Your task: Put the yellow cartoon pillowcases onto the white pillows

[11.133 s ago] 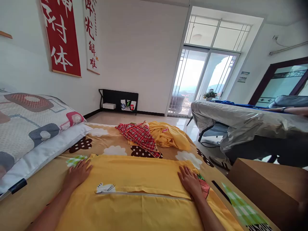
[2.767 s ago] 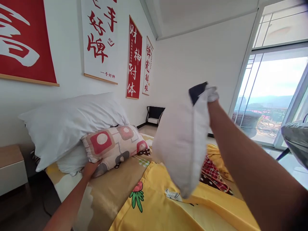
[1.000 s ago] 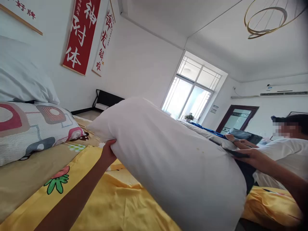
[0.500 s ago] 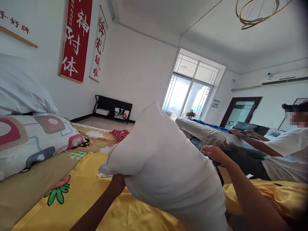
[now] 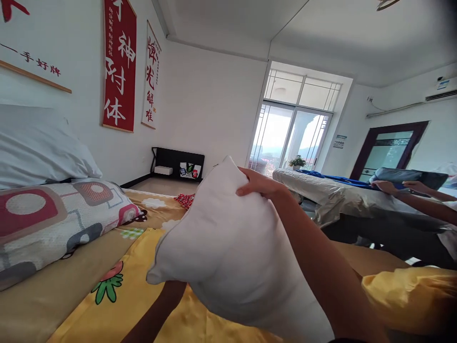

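Observation:
A plump white pillow (image 5: 228,247) hangs in front of me above the bed. My right hand (image 5: 259,185) grips its upper far corner, fingers curled over the top edge. My left forearm (image 5: 157,309) reaches up under the pillow's lower left corner; that hand is hidden behind the pillow. A yellow pillowcase (image 5: 117,290) with a strawberry print lies flat on the bed beneath it. More bunched yellow cloth (image 5: 410,295) sits at the lower right.
A patterned pillow (image 5: 53,219) and a big white pillow (image 5: 39,147) lie at the left by the wall. Red checked cloth (image 5: 184,200) lies farther down the bed. Another person's arms (image 5: 410,190) rest on a covered table (image 5: 339,195) at the right. Hanging scrolls (image 5: 119,62) line the wall.
My right hand has moved from the pillow's right side up onto its top far corner. The pillow has stayed raised, and the view has tilted down a little.

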Available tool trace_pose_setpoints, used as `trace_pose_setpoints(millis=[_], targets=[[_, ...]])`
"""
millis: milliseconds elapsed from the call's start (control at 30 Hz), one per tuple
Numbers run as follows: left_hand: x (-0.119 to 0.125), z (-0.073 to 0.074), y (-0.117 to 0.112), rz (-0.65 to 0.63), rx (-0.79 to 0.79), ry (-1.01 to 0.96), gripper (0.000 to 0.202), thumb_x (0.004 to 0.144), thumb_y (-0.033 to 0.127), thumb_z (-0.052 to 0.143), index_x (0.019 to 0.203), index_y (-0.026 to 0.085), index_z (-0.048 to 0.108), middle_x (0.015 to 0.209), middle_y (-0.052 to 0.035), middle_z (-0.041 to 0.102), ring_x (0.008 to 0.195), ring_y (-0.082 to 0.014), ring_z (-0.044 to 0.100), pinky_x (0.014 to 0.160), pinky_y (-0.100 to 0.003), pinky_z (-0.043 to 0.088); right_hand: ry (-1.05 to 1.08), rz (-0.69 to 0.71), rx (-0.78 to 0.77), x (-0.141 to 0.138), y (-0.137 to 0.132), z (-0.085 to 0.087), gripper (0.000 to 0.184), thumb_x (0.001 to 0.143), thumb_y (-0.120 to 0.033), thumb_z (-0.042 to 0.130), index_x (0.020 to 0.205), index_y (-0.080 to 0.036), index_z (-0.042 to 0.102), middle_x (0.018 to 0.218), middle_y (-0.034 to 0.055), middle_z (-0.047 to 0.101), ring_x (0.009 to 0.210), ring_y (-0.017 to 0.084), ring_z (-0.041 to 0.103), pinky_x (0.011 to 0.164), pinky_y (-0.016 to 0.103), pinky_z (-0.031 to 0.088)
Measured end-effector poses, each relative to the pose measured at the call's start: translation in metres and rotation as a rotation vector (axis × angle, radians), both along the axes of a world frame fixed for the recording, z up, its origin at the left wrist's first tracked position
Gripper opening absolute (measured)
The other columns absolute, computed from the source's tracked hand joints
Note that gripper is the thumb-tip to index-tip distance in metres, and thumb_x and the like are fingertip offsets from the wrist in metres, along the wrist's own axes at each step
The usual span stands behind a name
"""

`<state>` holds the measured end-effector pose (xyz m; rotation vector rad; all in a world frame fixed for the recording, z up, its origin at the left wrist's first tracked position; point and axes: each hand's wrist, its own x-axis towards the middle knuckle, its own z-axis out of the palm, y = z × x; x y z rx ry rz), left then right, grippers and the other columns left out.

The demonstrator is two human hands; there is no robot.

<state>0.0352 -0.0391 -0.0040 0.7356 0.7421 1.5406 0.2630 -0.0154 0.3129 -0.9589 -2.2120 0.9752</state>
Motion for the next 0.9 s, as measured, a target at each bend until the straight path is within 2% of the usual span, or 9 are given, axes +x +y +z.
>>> trace_pose_setpoints(millis=[100, 200, 333, 433, 567, 667, 733, 833, 900], targets=[[-0.004, 0.007, -0.009, 0.205, 0.040, 0.068, 0.070, 0.047, 0.031, 0.084, 0.112, 0.024, 0.057, 0.118, -0.0097, 0.064, 0.125, -0.0323, 0.047, 0.104, -0.042, 0.041, 0.000, -0.169, 0.089, 0.004, 0.009, -0.019, 0.054, 0.056, -0.030, 0.083, 0.106, -0.020, 0.066, 0.103, 0.0049, 0.072, 0.090, 0.026, 0.068, 0.074, 0.037, 0.058], [-0.009, 0.021, -0.025, 0.292, 0.188, 0.076, 0.076, 0.050, 0.036, 0.085, 0.117, 0.022, 0.052, 0.122, -0.0099, 0.061, 0.123, -0.0308, 0.049, 0.099, -0.036, 0.044, -0.047, -0.274, 0.254, 0.000, 0.022, -0.032, 0.039, 0.055, -0.025, 0.080, 0.091, -0.017, 0.068, 0.096, 0.0060, 0.073, 0.088, 0.025, 0.067, 0.076, 0.036, 0.055], [-0.010, 0.050, -0.056, 0.465, 0.241, 0.330, 0.065, 0.052, 0.035, 0.085, 0.107, 0.023, 0.053, 0.092, -0.0033, 0.067, 0.082, -0.0229, 0.063, 0.070, -0.028, 0.050, -0.082, -0.334, 0.473, -0.026, 0.031, -0.052, 0.028, 0.057, -0.022, 0.073, 0.084, -0.016, 0.066, 0.089, 0.0047, 0.071, 0.086, 0.024, 0.064, 0.074, 0.034, 0.051], [-0.007, 0.071, -0.071, 0.417, 0.348, 0.584, 0.032, 0.061, 0.032, 0.077, 0.082, 0.023, 0.054, 0.059, 0.0041, 0.059, 0.052, -0.0150, 0.053, 0.053, -0.024, 0.041, -0.095, -0.449, 0.690, -0.043, 0.026, -0.082, 0.003, 0.063, -0.019, 0.062, 0.061, -0.019, 0.059, 0.071, 0.0027, 0.066, 0.075, 0.022, 0.060, 0.068, 0.033, 0.047], [-0.005, 0.078, -0.069, 0.259, 0.422, 0.677, 0.018, 0.063, 0.024, 0.068, 0.067, 0.022, 0.051, 0.053, 0.0049, 0.054, 0.048, -0.0128, 0.049, 0.048, -0.021, 0.037, -0.070, -0.474, 1.014, -0.045, -0.001, -0.127, 0.022, 0.067, -0.016, 0.050, 0.047, -0.023, 0.047, 0.059, 0.0032, 0.056, 0.066, 0.020, 0.052, 0.066, 0.036, 0.044], [-0.004, 0.071, -0.058, 0.251, 0.328, 0.578, 0.025, 0.059, 0.019, 0.065, 0.083, 0.020, 0.061, 0.066, 0.0023, 0.063, 0.059, -0.0163, 0.056, 0.056, -0.022, 0.043, -0.077, -0.410, 1.141, -0.044, -0.036, -0.151, 0.020, 0.071, -0.014, 0.046, 0.061, -0.025, 0.059, 0.066, 0.0040, 0.059, 0.069, 0.022, 0.054, 0.071, 0.040, 0.046], [-0.002, 0.068, -0.051, 0.260, 0.276, 0.510, 0.040, 0.057, 0.016, 0.064, 0.096, 0.019, 0.063, 0.076, 0.0000, 0.067, 0.066, -0.0188, 0.059, 0.062, -0.024, 0.046, -0.104, -0.355, 1.162, -0.048, -0.063, -0.163, 0.031, 0.075, -0.014, 0.043, 0.092, -0.025, 0.066, 0.082, 0.0053, 0.065, 0.081, 0.023, 0.058, 0.083, 0.045, 0.045], [0.000, 0.068, -0.049, 0.260, 0.253, 0.464, 0.045, 0.056, 0.014, 0.064, 0.100, 0.019, 0.064, 0.082, -0.0012, 0.069, 0.072, -0.0203, 0.060, 0.064, -0.024, 0.047, -0.222, -0.340, 1.139, -0.060, -0.095, -0.178, 0.054, 0.082, -0.029, 0.048, 0.135, -0.019, 0.045, 0.105, 0.0107, 0.064, 0.102, 0.029, 0.057, 0.103, 0.054, 0.033], [0.003, 0.071, -0.053, 0.248, 0.257, 0.460, 0.042, 0.055, 0.013, 0.064, 0.097, 0.019, 0.064, 0.080, -0.0005, 0.068, 0.069, -0.0193, 0.058, 0.061, -0.023, 0.045, -0.305, -0.380, 1.109, -0.067, -0.106, -0.187, 0.074, 0.080, -0.046, 0.056, 0.143, -0.015, 0.032, 0.112, 0.0146, 0.062, 0.109, 0.033, 0.055, 0.108, 0.056, 0.026]])
